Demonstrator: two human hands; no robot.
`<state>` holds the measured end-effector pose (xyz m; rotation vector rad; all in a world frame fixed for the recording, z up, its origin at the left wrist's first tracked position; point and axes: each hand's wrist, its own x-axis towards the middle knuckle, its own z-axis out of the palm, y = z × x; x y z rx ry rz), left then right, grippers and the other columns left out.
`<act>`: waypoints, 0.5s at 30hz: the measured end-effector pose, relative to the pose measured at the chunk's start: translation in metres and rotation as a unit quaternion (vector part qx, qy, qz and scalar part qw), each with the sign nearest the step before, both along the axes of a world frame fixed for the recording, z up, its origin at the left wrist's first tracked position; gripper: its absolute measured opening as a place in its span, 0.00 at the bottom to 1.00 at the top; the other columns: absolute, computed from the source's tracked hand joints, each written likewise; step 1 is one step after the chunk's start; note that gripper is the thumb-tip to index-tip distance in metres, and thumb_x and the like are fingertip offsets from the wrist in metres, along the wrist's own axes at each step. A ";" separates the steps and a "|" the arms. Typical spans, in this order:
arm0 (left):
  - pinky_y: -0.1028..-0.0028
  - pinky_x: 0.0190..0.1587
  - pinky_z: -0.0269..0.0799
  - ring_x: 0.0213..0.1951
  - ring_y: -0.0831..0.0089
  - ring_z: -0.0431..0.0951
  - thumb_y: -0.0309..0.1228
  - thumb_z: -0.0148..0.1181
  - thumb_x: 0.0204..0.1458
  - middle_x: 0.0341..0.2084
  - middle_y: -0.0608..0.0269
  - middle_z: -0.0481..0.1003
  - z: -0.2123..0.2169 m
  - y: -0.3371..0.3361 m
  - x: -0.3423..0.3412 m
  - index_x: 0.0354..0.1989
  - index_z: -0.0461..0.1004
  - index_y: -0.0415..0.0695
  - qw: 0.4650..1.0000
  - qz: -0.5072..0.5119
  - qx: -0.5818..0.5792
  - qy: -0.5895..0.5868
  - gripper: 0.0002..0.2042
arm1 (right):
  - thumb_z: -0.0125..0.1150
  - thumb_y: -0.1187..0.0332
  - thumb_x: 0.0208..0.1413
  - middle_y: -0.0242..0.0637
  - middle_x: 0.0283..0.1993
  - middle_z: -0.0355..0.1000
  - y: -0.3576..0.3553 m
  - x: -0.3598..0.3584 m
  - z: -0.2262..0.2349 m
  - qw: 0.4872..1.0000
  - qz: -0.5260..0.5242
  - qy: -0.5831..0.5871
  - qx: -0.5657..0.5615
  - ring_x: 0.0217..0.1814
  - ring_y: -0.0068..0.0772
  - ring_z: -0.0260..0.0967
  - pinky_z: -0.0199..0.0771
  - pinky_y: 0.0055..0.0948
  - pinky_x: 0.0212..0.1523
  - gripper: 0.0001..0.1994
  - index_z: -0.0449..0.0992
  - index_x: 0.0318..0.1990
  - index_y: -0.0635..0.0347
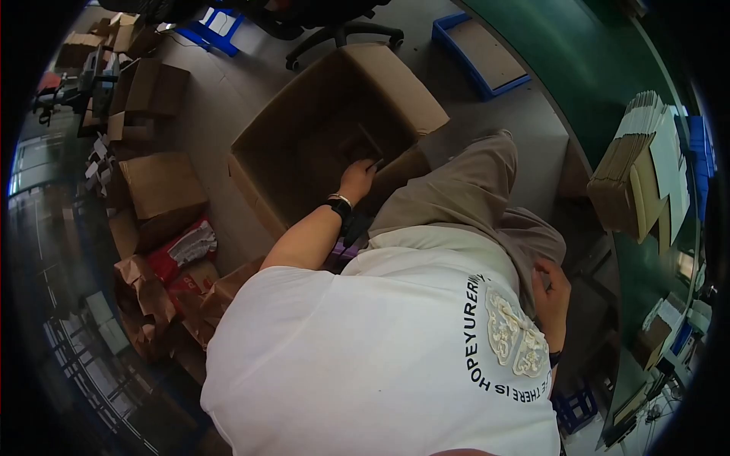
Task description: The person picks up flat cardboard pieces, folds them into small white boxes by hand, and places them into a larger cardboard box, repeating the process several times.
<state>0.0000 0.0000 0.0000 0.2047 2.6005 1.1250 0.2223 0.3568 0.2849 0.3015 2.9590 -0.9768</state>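
Note:
A large open cardboard box [258,140] stands on the floor in front of me, with its flaps folded outward. My left hand [356,181] reaches over its near side, fingers closed around a small dark thing [376,165] that I cannot make out. Deeper in the box, beyond that hand, a flat brown piece [360,144] shows dimly in the shadow. Beside my thigh on the right, my right hand [552,295] hangs loosely, thumb apart from the bent fingers, with nothing visible in it.
Smaller cartons [163,182], crumpled brown paper [141,292] and a red bag [182,251] crowd the left. A wheeled chair base [342,34] and a blue tray [487,57] lie beyond the box. Stacked flat cardboard [627,167] stands on the green table [578,83] at right.

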 end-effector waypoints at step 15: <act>0.62 0.45 0.70 0.42 0.56 0.72 0.29 0.53 0.46 0.35 0.53 0.74 0.057 0.119 -0.046 0.34 0.75 0.42 0.967 -0.196 -0.099 0.133 0.08 | 0.55 0.75 0.53 0.42 0.38 0.74 -0.002 0.059 -0.015 0.987 -0.152 -0.001 -0.051 0.40 0.33 0.72 0.69 0.28 0.43 0.09 0.74 0.41 0.66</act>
